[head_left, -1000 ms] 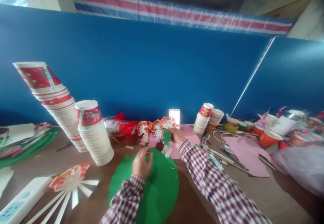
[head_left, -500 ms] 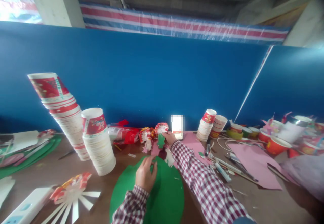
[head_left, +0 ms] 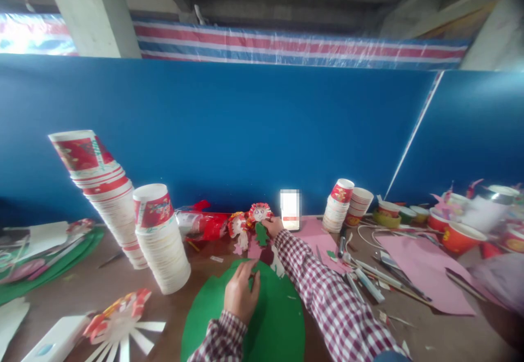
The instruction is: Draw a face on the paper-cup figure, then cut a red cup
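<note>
Okay, so closest to me there's a big green sheet (head_left: 282, 318) on the brown tabletop (head_left: 172, 310), with a cut-up paper cup (head_left: 117, 321), its strips splayed out like a fan, off to the left. Left hand (head_left: 241, 294) is over the green sheet, fingers loosely curled with the thumb apart, and I can't see anything in it.

A bit further back on the left are two tall stacks of paper cups, the front one (head_left: 161, 242) straighter and the back one (head_left: 104, 198) leaning a lot. Over on the right, a pink sheet (head_left: 426, 274) lies with tools on and beside it.

Past the green sheet, the right hand (head_left: 273, 226) has its fingertips pinched on a little upright paper figure (head_left: 261, 235), green body, round face, red-and-white frill. Another figure (head_left: 239, 233) is just left of it, and a phone (head_left: 290, 212) with a blurred-out screen stands to the right.

Behind everything: a blue panel (head_left: 262, 132), then a striped tarp (head_left: 303, 48).
</note>
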A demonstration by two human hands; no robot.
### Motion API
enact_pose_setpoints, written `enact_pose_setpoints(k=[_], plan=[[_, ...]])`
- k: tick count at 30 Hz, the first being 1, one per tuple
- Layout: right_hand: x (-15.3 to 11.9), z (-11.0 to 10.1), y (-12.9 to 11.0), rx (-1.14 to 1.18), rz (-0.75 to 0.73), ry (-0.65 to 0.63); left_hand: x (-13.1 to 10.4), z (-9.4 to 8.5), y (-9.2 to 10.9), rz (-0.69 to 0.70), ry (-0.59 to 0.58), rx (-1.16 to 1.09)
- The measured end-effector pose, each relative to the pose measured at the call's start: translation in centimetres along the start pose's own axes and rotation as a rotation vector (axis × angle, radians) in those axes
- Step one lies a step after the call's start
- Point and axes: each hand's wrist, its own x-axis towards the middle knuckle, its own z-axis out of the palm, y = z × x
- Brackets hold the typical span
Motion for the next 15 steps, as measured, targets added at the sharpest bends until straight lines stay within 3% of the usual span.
enact_pose_setpoints(k=[15], plan=[[-0.91, -0.35, -0.79, -0.303, -0.036, 0.18, -0.15, 0.14, -0.1, -0.014, -0.026, -0.03]])
